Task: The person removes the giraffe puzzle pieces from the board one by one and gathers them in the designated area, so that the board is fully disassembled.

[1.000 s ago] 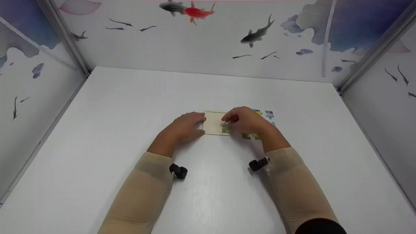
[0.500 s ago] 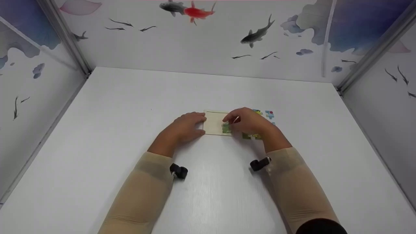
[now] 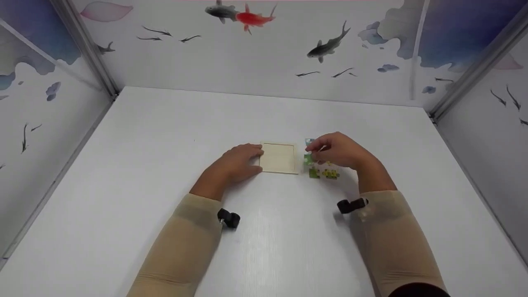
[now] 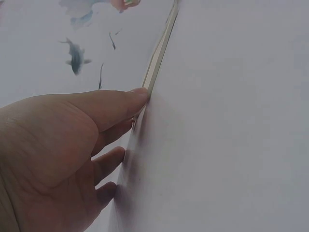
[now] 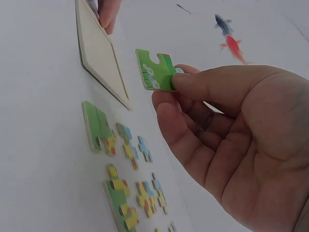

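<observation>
My left hand (image 3: 241,163) rests at the left edge of a shallow square wooden puzzle tray (image 3: 278,159). Its thumb touches the near left corner; the other fingers lie along the left side, slightly bent. No piece lies inside the tray. My right hand (image 3: 338,150) pinches a green puzzle piece (image 5: 149,72) with white flowers between thumb and fingers. It is raised just right of the tray, over the loose puzzle pieces (image 3: 331,173), and hides some of them in the head view.
Several loose pieces, green, yellow and blue, lie in rough rows on the white table (image 3: 264,239) to the right of the tray; one is a green piece (image 5: 96,125). White panels (image 3: 255,62) printed with fish enclose the table at the back and sides.
My right hand has moved right with the green puzzle piece, off the tray's right side and over the loose pieces. The tray's whole inside now shows. My left hand has stayed at the tray.
</observation>
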The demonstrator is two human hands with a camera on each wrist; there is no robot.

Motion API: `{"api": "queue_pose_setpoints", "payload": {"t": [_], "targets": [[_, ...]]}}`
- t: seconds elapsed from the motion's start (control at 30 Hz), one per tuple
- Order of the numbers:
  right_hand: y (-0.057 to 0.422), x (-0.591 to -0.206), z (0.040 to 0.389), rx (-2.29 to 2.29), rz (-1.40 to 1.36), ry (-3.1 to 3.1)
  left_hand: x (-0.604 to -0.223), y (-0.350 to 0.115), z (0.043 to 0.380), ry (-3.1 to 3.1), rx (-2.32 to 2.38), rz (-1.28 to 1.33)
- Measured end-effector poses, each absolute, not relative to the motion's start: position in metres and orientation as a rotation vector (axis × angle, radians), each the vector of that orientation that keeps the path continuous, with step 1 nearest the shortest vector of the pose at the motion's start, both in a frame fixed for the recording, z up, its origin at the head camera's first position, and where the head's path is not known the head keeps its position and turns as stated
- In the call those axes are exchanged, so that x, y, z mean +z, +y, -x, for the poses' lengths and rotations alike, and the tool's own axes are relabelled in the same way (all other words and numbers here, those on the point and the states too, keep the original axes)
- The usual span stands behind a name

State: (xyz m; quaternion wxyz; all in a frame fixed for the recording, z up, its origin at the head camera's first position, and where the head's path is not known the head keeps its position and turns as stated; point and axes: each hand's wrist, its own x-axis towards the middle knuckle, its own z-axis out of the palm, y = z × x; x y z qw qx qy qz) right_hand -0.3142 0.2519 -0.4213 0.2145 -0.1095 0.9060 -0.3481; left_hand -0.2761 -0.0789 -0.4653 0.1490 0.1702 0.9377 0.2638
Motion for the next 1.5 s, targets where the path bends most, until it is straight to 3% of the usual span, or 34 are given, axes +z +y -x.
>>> {"api": "queue_pose_setpoints", "payload": {"t": [0.7, 1.5], "targets": [[0.36, -0.43, 0.304, -0.952, 0.122, 2.493, -0.465, -0.079, 0.279, 2.701, 0.718, -0.523], [0.364, -0.437, 0.307, -0.898, 0.091, 2.488, -0.464, -0.08, 0.276, 2.686, 0.793, -0.486]]}}
